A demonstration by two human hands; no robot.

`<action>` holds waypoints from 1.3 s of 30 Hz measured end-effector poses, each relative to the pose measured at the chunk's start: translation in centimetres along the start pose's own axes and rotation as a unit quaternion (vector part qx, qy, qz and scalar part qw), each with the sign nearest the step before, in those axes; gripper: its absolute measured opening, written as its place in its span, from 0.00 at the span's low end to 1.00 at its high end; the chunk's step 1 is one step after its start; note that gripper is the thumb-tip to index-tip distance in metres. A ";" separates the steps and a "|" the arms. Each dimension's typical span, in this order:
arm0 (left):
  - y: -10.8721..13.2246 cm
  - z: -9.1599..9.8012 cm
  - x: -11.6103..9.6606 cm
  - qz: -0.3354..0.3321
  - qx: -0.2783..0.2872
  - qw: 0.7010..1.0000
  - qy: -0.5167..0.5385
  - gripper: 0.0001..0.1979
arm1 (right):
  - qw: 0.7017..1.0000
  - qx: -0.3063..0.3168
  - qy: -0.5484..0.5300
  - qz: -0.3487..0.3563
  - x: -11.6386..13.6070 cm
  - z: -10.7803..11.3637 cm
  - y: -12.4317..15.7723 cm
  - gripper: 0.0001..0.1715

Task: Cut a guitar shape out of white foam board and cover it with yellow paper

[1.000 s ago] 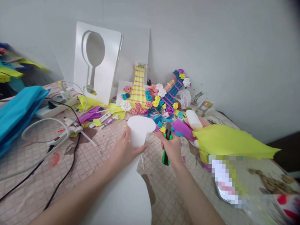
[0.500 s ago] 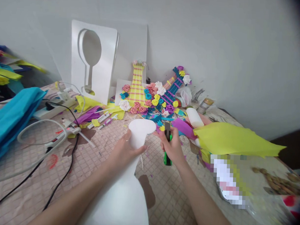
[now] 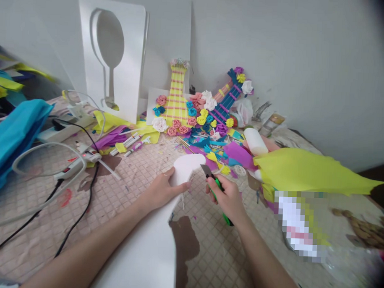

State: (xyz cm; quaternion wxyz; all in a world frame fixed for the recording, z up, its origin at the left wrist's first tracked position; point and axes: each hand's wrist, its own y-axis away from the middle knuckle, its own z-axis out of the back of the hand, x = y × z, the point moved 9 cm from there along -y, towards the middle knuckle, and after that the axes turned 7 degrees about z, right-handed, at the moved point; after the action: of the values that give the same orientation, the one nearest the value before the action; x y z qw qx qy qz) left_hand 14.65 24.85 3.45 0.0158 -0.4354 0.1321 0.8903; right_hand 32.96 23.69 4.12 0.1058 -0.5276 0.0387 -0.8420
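In my left hand [image 3: 163, 188] is a white foam board cutout [image 3: 144, 247] with a rounded head, a narrow neck and a wide body. The fingers lie behind the neck and the thumb crosses its front edge. My right hand [image 3: 228, 196] is wrapped round a green and black box cutter [image 3: 216, 184]. Its blade is out and points up and left, close to the right edge of the cutout's head. Whether the blade touches the board I cannot tell. The cutout's lower end runs out of the picture.
A white board [image 3: 132, 53] with a spoon-shaped hole leans on the wall. Beside it stand a yellow paper guitar [image 3: 176, 95] and a blue one [image 3: 226, 104] with paper flowers. Cables and a power strip [image 3: 74, 167] lie left; yellow crepe paper [image 3: 310, 171] lies right.
The box cutter has tilted from upright to slanting, its blade end now toward the cutout. The cutout's head has shifted slightly right. The whole view has shifted a little.
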 end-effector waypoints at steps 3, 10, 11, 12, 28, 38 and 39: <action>0.1 -0.1 -0.2 -0.004 0.006 1.000 0.008 0.29 | 1.000 0.007 0.012 -0.013 -0.4 0.0 0.0 0.21; 0.1 -0.2 0.1 0.005 0.012 1.000 0.005 0.29 | 0.999 0.027 0.001 -0.023 -0.7 -0.3 -0.1 0.22; 0.1 -0.3 0.1 0.009 0.012 1.000 0.001 0.30 | 0.999 0.029 0.001 -0.024 -0.7 -0.3 -0.1 0.22; 0.0 -0.4 0.2 0.012 0.013 1.000 -0.002 0.30 | 0.999 0.031 0.002 -0.024 -0.7 -0.4 -0.2 0.22; 0.1 -1.4 0.3 0.024 0.047 0.999 0.001 0.34 | 0.997 0.047 0.049 -0.022 -0.1 -0.8 0.0 0.23; 0.2 -0.1 -0.3 -0.003 0.014 1.000 0.011 0.29 | 0.999 -0.015 0.044 0.010 0.4 0.8 0.0 0.20; 0.2 0.0 -0.4 -0.004 0.012 1.000 0.010 0.29 | 0.999 -0.012 0.050 0.011 0.5 0.8 0.0 0.20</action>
State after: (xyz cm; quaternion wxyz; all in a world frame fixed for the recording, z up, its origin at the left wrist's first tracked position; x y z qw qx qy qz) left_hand 14.84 24.72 3.78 0.0234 -0.4449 0.1412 0.8841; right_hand 33.46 23.62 4.87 0.1072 -0.4855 0.0598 -0.8656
